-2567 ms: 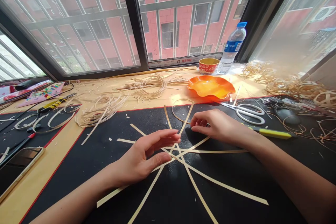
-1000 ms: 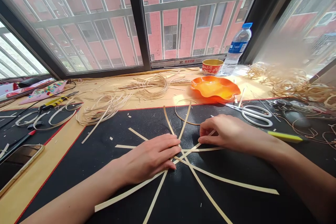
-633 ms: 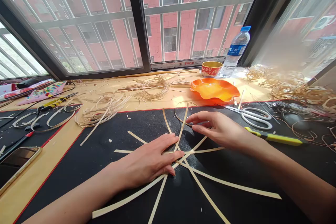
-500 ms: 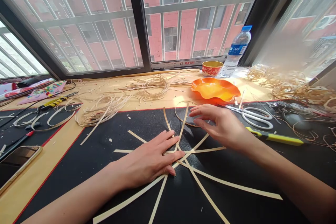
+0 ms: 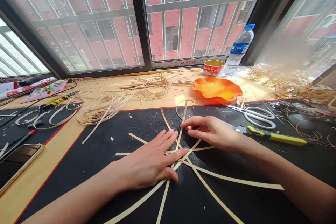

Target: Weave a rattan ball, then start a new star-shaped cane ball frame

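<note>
Several pale flat cane strips (image 5: 231, 178) cross one another in a star shape on the black mat (image 5: 118, 201). My left hand (image 5: 154, 157) lies flat over the strips just left of their crossing, fingers stretched and partly spread, covering some of them. To the right, my right hand (image 5: 210, 131) hovers low, its index fingertip at the upright strip (image 5: 185, 113) that points to the window. Index finger and thumb stay apart, with nothing visibly gripped. Behind that fingertip a thin loop of cane (image 5: 178, 110) rests on the mat.
Beyond the mat are coiled cane bundles (image 5: 105, 106), an orange wavy dish (image 5: 217, 89), a red tin (image 5: 214, 67) and a water bottle (image 5: 237, 52). White-handled scissors (image 5: 259, 117) and yellow-handled pliers (image 5: 283, 137) lie at right. A phone (image 5: 21, 164) sits at left.
My right hand has moved left and down toward the upright strip, uncovering the pliers' head. My left hand still presses on the strips, its thumb slightly lower. The strips have shifted slightly.
</note>
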`<state>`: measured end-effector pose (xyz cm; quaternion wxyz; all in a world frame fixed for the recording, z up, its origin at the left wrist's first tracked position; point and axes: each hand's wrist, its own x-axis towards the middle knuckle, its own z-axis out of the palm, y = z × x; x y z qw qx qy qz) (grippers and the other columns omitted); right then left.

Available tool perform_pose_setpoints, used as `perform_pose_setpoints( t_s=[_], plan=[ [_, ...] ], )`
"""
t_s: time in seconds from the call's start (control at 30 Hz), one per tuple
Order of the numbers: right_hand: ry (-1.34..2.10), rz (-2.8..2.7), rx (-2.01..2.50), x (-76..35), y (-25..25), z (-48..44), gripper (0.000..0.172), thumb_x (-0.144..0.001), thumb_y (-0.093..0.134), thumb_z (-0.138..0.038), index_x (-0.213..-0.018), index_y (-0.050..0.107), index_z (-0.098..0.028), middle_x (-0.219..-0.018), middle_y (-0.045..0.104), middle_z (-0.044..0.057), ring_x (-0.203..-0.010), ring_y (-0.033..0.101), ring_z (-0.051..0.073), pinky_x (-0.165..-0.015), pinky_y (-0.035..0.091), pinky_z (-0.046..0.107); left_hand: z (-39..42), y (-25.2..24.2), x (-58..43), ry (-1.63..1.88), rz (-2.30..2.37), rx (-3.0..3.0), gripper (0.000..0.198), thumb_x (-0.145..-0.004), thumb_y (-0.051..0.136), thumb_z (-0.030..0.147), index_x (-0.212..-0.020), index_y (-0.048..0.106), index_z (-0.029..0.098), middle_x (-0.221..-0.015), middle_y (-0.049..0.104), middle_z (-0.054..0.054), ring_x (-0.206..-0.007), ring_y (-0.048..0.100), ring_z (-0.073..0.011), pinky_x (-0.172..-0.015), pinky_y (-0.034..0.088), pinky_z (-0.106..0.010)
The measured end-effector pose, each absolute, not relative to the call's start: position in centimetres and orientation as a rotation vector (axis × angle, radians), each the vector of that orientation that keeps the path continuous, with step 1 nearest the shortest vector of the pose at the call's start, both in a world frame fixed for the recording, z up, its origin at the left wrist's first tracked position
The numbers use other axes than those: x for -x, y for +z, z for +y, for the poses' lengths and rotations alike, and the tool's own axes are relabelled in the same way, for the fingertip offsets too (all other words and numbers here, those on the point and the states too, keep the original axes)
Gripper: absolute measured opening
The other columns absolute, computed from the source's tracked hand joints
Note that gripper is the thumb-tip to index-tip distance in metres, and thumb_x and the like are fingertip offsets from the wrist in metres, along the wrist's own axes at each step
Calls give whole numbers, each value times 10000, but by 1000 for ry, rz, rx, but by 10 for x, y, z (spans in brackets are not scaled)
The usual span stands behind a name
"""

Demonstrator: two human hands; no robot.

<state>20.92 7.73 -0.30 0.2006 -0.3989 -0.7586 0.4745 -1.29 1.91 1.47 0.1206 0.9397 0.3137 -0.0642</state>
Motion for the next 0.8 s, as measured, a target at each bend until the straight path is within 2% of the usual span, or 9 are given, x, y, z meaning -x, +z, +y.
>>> perform_pose_setpoints(
  t_s=[0.17, 0.37, 0.53, 0.8],
  plan=[
    [1329, -2148, 1133, -208, -3, 77, 417, -833, 521, -341, -1175, 606, -118, -1069, 667, 108, -993, 623, 233, -871, 494, 351, 19, 15, 12, -171, 895, -2744, 568, -916, 475, 415, -1424, 356, 189, -1487, 236, -266, -1389, 111, -381, -1085, 264, -564],
    [1350, -2116, 1144, -208, -5, 80, 396, -844, 491, -320, -1153, 617, -106, -1149, 648, 103, -1035, 593, 228, -904, 464, 339, 19, 13, 13, -179, 890, -2756, 554, -929, 444, 422, -1434, 334, 221, -1503, 233, -235, -1398, 81, -361, -1105, 228, -555],
    [1330, -2111, 1170, -208, -10, 83, 389, -843, 473, -308, -1155, 634, -140, -1100, 668, 72, -905, 601, 205, -806, 490, 330, 19, 16, 12, -248, 900, -2744, 553, -936, 414, 443, -1437, 328, 226, -1503, 223, -240, -1401, 62, -346, -1117, 205, -540],
    [1357, -2055, 1165, -208, -15, 86, 402, -824, 482, -291, -1156, 639, -129, -1036, 673, 78, -817, 603, 180, -766, 499, 314, 20, 16, 11, -256, 894, -2764, 551, -938, 419, 429, -1440, 320, 224, -1498, 212, -257, -1397, 52, -344, -1116, 205, -536]
  ],
)
